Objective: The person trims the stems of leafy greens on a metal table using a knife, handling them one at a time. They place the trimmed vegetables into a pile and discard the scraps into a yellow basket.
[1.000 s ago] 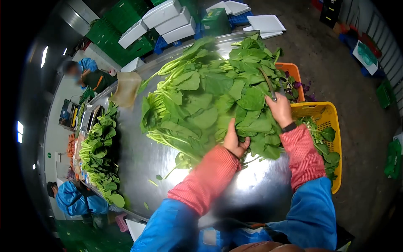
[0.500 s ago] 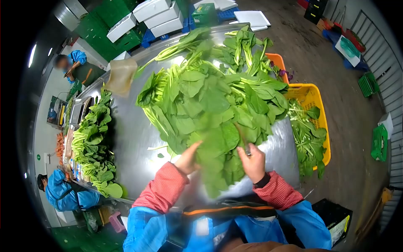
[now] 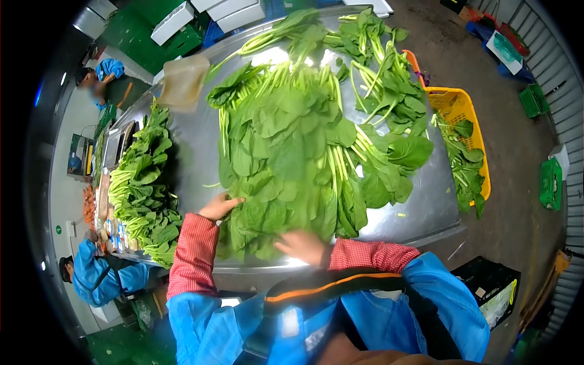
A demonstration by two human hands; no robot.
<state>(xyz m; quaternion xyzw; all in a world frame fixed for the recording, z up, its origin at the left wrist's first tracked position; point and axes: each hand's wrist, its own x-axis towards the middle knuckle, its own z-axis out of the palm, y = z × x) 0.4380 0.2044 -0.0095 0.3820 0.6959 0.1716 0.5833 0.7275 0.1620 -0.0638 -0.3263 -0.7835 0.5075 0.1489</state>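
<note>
A large pile of leafy greens (image 3: 280,140) lies on the steel table (image 3: 194,146), with pale stems toward the back and leaves toward me. My left hand (image 3: 222,207) rests at the pile's lower left edge, thumb and fingers apart on the leaves. Blurred by motion, my right hand (image 3: 304,246) is at the near edge of the same leaves, its fingers spread out. Looser bunches (image 3: 389,91) spread over the table's back right. Whether anything lies under my right palm is hidden.
Another row of greens (image 3: 143,182) stands on the left. A yellow crate (image 3: 477,134) with greens is beside the table's right edge. Two people in blue, one (image 3: 109,85) at the upper left and one (image 3: 91,274) at the lower left, are across the left side. A black crate (image 3: 486,286) sits lower right.
My left hand has moved left and up to the pile's edge. My right hand has moved left and down, and the metal item in it no longer shows. The pile looks neater, with its stems upward.
</note>
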